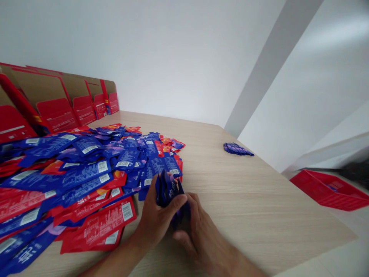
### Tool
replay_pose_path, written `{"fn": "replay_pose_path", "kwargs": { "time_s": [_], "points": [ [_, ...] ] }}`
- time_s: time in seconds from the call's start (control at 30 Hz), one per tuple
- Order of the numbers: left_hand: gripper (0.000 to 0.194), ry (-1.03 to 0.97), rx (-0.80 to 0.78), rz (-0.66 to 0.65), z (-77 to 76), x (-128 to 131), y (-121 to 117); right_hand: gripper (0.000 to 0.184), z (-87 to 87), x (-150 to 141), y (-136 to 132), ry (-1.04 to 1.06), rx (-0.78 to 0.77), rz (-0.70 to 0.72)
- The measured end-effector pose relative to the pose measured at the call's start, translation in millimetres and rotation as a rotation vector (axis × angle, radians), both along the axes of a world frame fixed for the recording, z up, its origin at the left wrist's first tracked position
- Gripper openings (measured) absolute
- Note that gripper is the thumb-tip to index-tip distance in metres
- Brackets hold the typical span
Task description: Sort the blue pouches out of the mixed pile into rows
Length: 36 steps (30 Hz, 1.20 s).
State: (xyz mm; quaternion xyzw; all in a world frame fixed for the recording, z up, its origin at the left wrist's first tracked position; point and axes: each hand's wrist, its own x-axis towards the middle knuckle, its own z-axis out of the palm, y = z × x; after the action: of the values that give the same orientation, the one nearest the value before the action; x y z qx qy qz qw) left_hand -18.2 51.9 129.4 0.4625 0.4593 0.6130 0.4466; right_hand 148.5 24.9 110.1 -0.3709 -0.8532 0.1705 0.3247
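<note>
A bunch of blue sachets (165, 190) stands upright between my two hands near the front of the table. My left hand (157, 213) is closed round its left side, the thumb lying across the front. On the right side, my right hand (198, 227) presses its fingers against the same bunch, its thumb low and partly blurred. Just left of my hands spreads a large loose pile of blue sachets (86, 148) and red sachets (99, 225), many with white barcode labels. Some of the held sachets are hidden behind my fingers.
Open red cardboard boxes (57, 115) line the back left of the wooden table (207, 161). A neat row of blue sachets (238, 149) lies near the right edge. Beyond that edge, lower down, is a red crate (328, 190). A white wall rises behind.
</note>
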Motion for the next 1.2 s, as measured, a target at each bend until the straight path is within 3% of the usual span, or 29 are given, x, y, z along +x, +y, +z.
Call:
{"fn": "replay_pose_path", "kwargs": {
  "time_s": [0.13, 0.23, 0.4, 0.53, 0.63, 0.87, 1.07, 1.2],
  "points": [
    [0.081, 0.074, 0.037, -0.228, -13.0, -1, -6, 0.061, -13.7, 3, 1, -0.009, 0.052, -0.116],
    [0.091, 0.192, 0.048, -0.354, -16.4, -6, -5, 0.072, -21.0, 3, -2, 0.014, 0.09, -0.184],
    [0.107, 0.292, 0.021, -0.569, -10.5, -21, 6, 0.088, -20.5, 6, -1, -0.034, 0.139, -0.161],
    [0.099, 0.282, 0.0, -0.525, -9.1, -24, 14, 0.081, -19.0, 8, 2, -0.018, 0.147, -0.165],
    [0.082, 0.22, 0.02, -0.428, -11.8, -21, 15, 0.075, -25.1, 7, 4, 0.02, 0.096, -0.19],
    [0.061, 0.055, -0.092, -0.334, -12.9, -8, 14, 0.093, -51.1, -2, 7, -0.072, 0.167, -0.349],
    [0.058, -0.183, -0.216, -0.298, -4.8, 7, 12, 0.086, -41.4, -16, 8, 0.079, 0.194, -0.369],
    [0.048, -0.326, -0.307, -0.265, 3.0, 9, 11, 0.075, -31.4, -24, 8, 0.058, 0.169, -0.439]
  ]
}}
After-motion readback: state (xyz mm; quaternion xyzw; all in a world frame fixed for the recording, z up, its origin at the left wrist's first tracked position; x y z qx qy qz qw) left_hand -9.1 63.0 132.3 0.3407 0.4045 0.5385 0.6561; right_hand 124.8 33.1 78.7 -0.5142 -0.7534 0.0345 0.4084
